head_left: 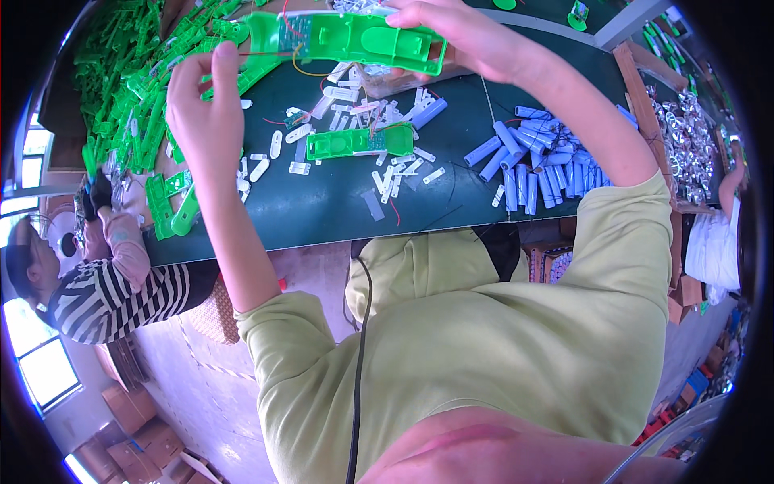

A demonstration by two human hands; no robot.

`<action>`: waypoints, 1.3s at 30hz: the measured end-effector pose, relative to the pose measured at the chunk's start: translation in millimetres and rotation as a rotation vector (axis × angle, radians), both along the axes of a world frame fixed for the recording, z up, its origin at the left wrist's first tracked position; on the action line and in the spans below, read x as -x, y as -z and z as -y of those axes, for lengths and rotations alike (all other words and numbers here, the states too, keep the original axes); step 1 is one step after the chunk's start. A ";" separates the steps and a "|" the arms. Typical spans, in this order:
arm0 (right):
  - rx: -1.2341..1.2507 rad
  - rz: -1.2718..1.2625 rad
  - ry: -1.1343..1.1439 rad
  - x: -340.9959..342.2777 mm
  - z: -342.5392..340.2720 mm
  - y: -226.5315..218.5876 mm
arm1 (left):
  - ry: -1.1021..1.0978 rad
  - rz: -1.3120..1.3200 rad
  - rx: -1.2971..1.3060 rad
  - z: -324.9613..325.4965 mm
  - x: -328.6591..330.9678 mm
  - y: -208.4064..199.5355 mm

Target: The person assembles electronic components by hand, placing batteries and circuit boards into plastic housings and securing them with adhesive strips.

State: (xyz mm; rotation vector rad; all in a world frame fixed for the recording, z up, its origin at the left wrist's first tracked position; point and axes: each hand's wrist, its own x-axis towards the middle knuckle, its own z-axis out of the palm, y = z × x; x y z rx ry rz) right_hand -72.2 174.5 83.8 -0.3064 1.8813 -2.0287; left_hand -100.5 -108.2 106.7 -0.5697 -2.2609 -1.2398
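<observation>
A long green plastic housing half [371,46] is held up over the far side of the table. My right hand [476,40] grips its right end, fingers closed around it. Inside its left part sits a small circuit board [293,36] with red and yellow wires. A thin reddish wire [262,54] runs left from the board to my left hand [201,93], whose thumb and fingertips are pinched on it. Below, on the table, lies another green housing half [343,143] with its own circuit board [376,142], among white plastic pieces [393,179].
Blue cylindrical batteries [548,161] with black wires are heaped at the right of the dark green table [282,218]. Green housings [121,105] pile up at the far left. A wooden-edged bin [685,133] holds shiny metal parts. A person in stripes [121,294] works at left.
</observation>
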 end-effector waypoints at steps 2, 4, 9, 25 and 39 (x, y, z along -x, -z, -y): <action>-0.159 -0.247 -0.081 0.9 0.1 -14.5 | -0.025 0.014 0.066 -0.4 5.9 -10.6; -0.588 -0.476 -0.241 -10.4 7.4 -28.9 | 0.217 0.026 0.062 -2.7 9.1 -17.8; -0.607 -0.516 -0.255 -14.2 19.3 -30.7 | 0.881 0.960 0.261 -20.5 7.5 21.4; -0.203 -0.416 0.169 -27.1 -13.9 -17.7 | 0.739 1.238 -0.360 -12.5 -8.4 53.4; 0.347 -0.154 0.280 -17.5 32.4 -0.7 | 0.337 0.649 -0.595 -69.6 -59.4 94.2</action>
